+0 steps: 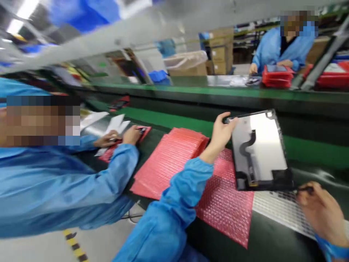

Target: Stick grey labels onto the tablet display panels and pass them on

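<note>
A display panel (268, 145) with a black frame is held up, its silvery back with a dark ribbon cable (247, 149) facing me. My left hand (221, 136) pinches its upper left corner. Low on the right, my right hand (323, 211) is closed at the panel's lower right corner; its fingers are slightly blurred, with something dark at the tips. Beneath the panel lies a sheet of pink bubble wrap (226, 211), and beside that a white strip with rows of dark marks (280, 209). A stack of pink bubble-wrap bags (170, 160) sits left of my left forearm.
At my left a co-worker in a blue smock (68, 185) handles a dark item on pink wrap (107, 153). Across the green-edged line (191, 89), another person (283, 47) stands behind stacked red packs (277, 77). A grey beam (163, 31) spans overhead.
</note>
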A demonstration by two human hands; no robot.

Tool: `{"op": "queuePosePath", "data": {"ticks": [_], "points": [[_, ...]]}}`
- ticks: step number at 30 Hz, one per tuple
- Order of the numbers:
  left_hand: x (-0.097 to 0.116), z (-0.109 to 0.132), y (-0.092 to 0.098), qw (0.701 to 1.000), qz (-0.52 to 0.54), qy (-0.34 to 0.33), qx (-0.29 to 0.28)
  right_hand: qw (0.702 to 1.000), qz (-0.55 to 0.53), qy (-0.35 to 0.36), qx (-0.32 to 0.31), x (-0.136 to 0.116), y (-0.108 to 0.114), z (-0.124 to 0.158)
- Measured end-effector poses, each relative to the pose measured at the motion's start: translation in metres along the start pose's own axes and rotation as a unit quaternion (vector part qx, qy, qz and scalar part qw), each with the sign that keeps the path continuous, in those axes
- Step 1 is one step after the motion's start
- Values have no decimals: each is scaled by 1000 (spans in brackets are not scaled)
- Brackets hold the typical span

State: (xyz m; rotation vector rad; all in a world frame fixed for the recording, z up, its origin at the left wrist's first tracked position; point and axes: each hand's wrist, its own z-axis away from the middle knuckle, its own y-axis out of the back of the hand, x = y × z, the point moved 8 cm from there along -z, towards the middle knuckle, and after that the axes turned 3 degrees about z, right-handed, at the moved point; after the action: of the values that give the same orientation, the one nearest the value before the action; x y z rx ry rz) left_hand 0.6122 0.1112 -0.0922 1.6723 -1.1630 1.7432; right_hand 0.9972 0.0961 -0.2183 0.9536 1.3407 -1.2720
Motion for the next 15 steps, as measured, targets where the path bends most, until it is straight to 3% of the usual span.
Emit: {"op": "queuePosePath", "data": {"ticks": [2, 5, 10, 15], "points": [[-16, 20, 9, 997, -35, 31, -58, 998, -44, -41, 8, 5, 1, 4], [-41, 46, 30, 982, -154, 49, -96, 996, -73, -60, -1, 2, -10, 6], [-71, 57, 55, 963, -251, 50, -83, 995, -76, -64, -26, 0, -24, 10], [-75, 63, 64, 940, -330, 46, -67, 996, -62, -58, -30, -1, -30, 13]]}}
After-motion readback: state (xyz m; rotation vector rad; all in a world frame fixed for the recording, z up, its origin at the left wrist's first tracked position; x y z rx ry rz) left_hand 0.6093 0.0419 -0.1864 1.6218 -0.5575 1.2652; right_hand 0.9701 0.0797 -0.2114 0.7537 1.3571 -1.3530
